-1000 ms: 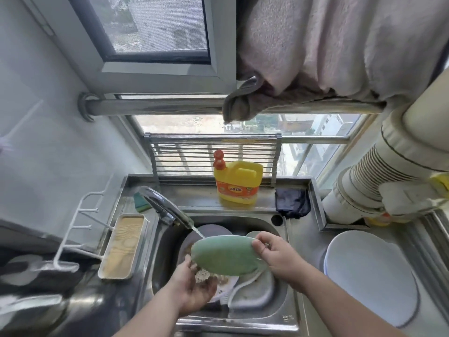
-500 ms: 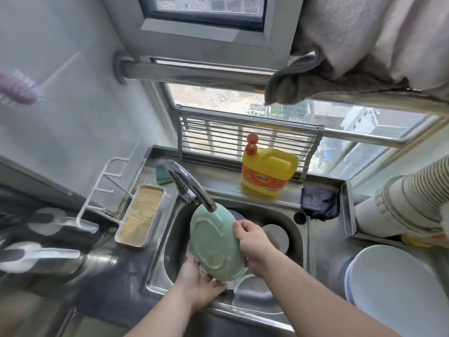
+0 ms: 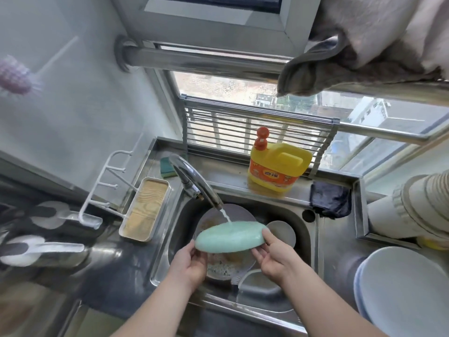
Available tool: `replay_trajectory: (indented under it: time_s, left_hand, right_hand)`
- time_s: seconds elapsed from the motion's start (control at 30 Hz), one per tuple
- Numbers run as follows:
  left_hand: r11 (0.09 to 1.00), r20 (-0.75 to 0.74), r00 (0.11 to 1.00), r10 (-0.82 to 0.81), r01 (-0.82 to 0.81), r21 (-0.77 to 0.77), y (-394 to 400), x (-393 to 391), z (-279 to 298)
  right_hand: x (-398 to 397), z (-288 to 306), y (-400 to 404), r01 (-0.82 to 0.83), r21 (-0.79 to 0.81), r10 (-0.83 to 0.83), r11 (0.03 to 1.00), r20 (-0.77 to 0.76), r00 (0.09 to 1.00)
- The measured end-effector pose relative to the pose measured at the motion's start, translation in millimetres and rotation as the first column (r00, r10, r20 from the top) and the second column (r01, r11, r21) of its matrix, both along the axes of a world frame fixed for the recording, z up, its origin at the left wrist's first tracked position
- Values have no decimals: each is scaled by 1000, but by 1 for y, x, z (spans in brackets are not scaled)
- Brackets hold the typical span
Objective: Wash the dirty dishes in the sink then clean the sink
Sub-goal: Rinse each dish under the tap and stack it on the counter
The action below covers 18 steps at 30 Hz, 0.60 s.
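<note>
OK, both hands, left hand (image 3: 188,265) and right hand (image 3: 273,255), grip the green plate (image 3: 229,237) under the faucet (image 3: 194,183): rotate it through the stream, probably underside up.

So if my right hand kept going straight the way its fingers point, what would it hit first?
The right hand already grips the green plate, fingers pointing up and left. Past it, probably the dirty plate or faucet; depth is unclear.
</note>
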<state>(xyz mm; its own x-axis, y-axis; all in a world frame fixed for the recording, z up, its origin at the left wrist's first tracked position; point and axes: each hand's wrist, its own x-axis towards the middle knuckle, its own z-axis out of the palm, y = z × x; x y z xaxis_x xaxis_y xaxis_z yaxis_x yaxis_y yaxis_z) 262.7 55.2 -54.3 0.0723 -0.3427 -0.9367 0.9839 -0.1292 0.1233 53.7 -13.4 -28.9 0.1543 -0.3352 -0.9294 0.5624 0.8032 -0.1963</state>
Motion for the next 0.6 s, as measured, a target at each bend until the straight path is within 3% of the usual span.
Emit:
replay_trajectory:
  time_s: [0.1, 0.23, 0.4, 0.6]
  left_hand:
    - [998, 3, 1000, 10, -10, -55, -23, -9, 13]
    - [985, 33, 993, -114, 117, -123, -50, -29, 21]
    - [934, 106, 937, -334, 344, -99, -54, -50, 24]
    - [906, 148, 903, -404, 417, -68, -32, -45, 25]
  right_hand:
    - [-7, -2, -3, 135, 19, -136, 991, 8, 991]
    - [-28, -6, -4, 207, 47, -205, 977, -46, 978]
    - [-52, -14, 5, 169, 78, -163, 982, -85, 983]
    - [-44, -17, 5, 134, 116, -121, 984, -115, 986]
